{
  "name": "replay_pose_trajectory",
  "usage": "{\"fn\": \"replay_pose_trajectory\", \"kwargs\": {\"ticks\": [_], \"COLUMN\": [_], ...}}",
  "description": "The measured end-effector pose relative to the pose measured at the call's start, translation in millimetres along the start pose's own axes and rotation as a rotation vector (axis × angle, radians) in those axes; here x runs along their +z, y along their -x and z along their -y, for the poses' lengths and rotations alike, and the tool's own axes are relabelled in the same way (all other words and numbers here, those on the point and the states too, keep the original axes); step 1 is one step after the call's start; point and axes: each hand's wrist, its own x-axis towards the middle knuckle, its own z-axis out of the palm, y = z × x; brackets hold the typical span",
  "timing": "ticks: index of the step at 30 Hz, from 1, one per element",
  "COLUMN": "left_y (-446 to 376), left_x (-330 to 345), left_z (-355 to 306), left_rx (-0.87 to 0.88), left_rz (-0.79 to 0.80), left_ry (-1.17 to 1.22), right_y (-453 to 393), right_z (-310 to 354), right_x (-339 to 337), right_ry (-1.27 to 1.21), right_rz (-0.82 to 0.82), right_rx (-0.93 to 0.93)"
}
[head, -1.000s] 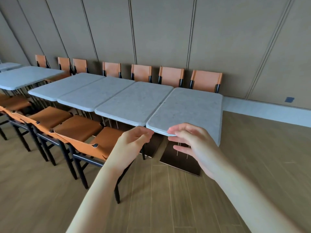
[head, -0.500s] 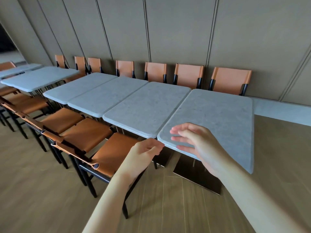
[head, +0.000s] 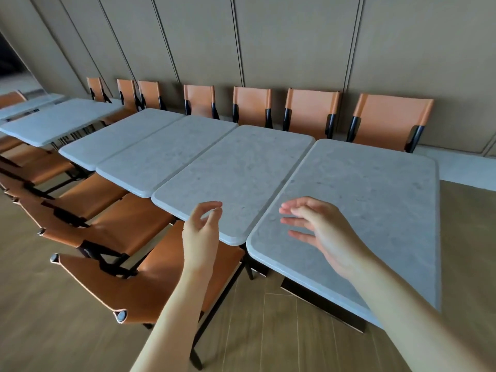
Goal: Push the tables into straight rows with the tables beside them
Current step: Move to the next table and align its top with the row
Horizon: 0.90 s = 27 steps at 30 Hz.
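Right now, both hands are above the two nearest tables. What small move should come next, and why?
Probably lower the right hand onto the near edge of the end table and push it away: its near edge sits closer to the camera than the neighbouring table, so the row steps there. Both hands hold nothing; the left hand hovers at the neighbour's corner.

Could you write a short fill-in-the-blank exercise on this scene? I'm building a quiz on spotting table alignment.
1. The chairs have seats and backs of ____ leather.
2. The end table has its near edge sticking out ____ the person than that of the next table.
3. The right hand hovers over the ____ table.
4. The left hand holds ____.

Missing words: orange; closer to; end; nothing
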Motion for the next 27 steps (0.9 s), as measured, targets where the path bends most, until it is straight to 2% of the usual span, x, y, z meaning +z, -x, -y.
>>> {"fn": "replay_pose_trajectory", "kwargs": {"ticks": [3,8,15,27], "left_y": [-17.6,-59.0,-148.3,-278.5], "left_x": [15.9,43.2,70.2,80.3], "left_z": [12.4,29.2,21.5,44.3], "left_rx": [-0.029,0.035,0.139,0.108], "left_rz": [-0.065,-0.194,-0.093,0.072], "left_ry": [0.051,0.098,0.154,0.219], "right_y": [-23.3,-66.0,-131.8,-237.6], "right_z": [-4.9,-2.0,13.6,29.0], "right_x": [-4.9,-7.7,10.0,69.6], "right_ry": [-0.012,-0.027,-0.044,-0.046], "right_rz": [-0.019,-0.058,-0.164,-0.279], "right_rx": [0.027,0.033,0.003,0.004]}}
